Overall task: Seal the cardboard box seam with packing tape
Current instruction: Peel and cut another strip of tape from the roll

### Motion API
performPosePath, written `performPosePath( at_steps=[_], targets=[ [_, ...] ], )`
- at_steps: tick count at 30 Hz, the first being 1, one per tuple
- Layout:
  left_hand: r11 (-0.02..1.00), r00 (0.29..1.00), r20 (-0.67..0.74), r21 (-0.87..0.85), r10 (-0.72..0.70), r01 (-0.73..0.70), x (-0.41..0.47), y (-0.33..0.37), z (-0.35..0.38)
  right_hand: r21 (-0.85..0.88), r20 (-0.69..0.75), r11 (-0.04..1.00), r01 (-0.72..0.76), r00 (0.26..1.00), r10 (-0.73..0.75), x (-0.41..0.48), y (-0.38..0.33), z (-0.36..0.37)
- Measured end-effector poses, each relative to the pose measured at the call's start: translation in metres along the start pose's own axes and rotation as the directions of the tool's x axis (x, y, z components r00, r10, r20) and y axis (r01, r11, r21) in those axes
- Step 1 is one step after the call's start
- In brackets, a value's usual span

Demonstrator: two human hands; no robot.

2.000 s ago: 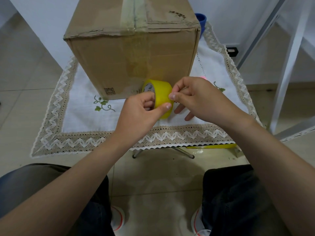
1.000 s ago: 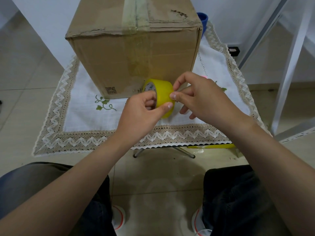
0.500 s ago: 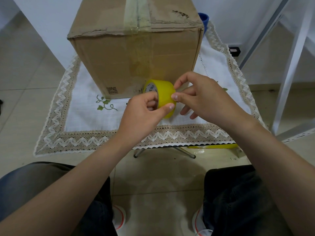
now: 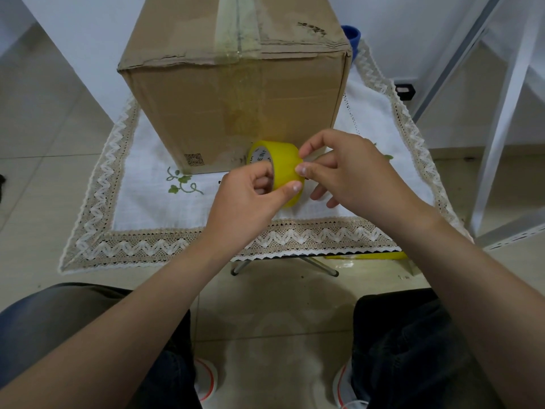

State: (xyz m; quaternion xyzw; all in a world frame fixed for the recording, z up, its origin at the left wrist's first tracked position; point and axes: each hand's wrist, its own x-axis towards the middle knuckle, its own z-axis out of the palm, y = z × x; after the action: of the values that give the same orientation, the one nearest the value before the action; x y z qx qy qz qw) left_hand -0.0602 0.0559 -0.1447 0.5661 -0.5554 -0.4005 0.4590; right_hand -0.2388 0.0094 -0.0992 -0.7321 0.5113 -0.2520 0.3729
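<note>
A brown cardboard box [image 4: 236, 110] stands on a small table, with old clear tape [image 4: 236, 33] along its top seam and down its front face. Just in front of the box I hold a yellow roll of packing tape [image 4: 283, 160]. My left hand [image 4: 250, 199] grips the roll, fingers through its core and thumb on the outer face. My right hand [image 4: 351, 172] pinches at the roll's outer surface with thumb and forefinger near its right edge; no loose strip of tape shows.
A white cloth with a lace border [image 4: 206, 237] covers the table. A blue container [image 4: 352, 33] peeks out behind the box. White metal frame legs [image 4: 501, 113] stand at the right. My knees and shoes are below the table's front edge.
Both hands and the roll have stayed nearly in place in front of the box. My right fingertips have shifted slightly on the roll's surface.
</note>
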Motion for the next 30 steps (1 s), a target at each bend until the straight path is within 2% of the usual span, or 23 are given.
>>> performPosePath(
  at_steps=[5,12,22,30],
  targets=[
    [1.000,1.000,-0.016,-0.004,0.004,-0.004,-0.0003,-0.0032,0.0022,0.028,-0.015,0.999,-0.025,1.000,0.025,0.0015,0.0008,0.0011],
    [0.999,1.000,-0.013,-0.031,0.012,-0.012,-0.0056,-0.0044,0.0035,0.101,0.046,0.993,-0.052,0.998,0.048,0.0024,-0.0001,-0.0015],
    [0.999,1.000,-0.011,-0.049,0.003,-0.004,-0.0042,-0.0037,0.0026,0.008,0.001,1.000,0.003,1.000,-0.003,0.0007,-0.0007,-0.0023],
    [1.000,1.000,0.011,-0.020,0.024,-0.024,-0.0065,-0.0066,0.0035,0.027,0.024,0.999,-0.018,1.000,0.018,0.0001,-0.0023,-0.0047]
  ],
)
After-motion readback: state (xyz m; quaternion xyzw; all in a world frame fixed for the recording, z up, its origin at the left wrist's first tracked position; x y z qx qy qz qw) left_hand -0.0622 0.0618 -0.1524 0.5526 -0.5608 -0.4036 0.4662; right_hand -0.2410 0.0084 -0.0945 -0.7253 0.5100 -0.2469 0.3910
